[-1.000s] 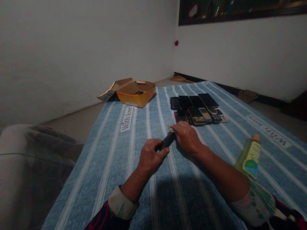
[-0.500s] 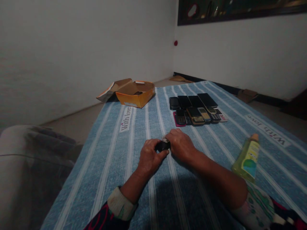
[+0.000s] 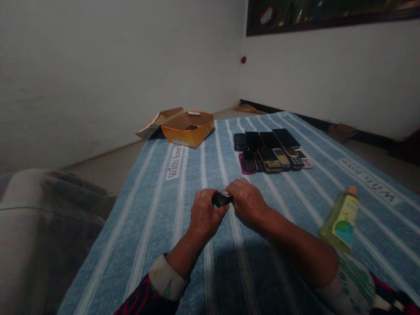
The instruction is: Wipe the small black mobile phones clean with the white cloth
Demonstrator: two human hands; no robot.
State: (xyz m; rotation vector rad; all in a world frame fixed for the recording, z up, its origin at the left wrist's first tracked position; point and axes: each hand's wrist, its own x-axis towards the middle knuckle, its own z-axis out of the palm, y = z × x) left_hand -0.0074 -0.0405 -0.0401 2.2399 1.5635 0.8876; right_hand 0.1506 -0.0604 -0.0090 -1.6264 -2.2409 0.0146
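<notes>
My left hand (image 3: 206, 211) is closed on the left end of a small black mobile phone (image 3: 221, 199), held just over the striped cloth. At the phone's right end my right hand (image 3: 247, 202) is closed, its fingers pressing a pale crumpled cloth (image 3: 225, 191) against the upper side. Most of that cloth is hidden under the fingers. Beyond my hands, to the right, lie several phones in two rows: dark smartphones (image 3: 269, 140) at the back, and keypad phones (image 3: 269, 159) in front.
An orange cardboard box (image 3: 183, 136) with its lid folded back stands at the far left, a dark item inside. A green spray-type bottle (image 3: 341, 218) lies by my right forearm. Blue striped fabric (image 3: 157, 210) covers the surface. A pale draped seat (image 3: 26, 236) is at left.
The phone has tilted slightly between my hands, and more of the pale cloth shows on it. My view has shifted a little to the left; the other things stay put.
</notes>
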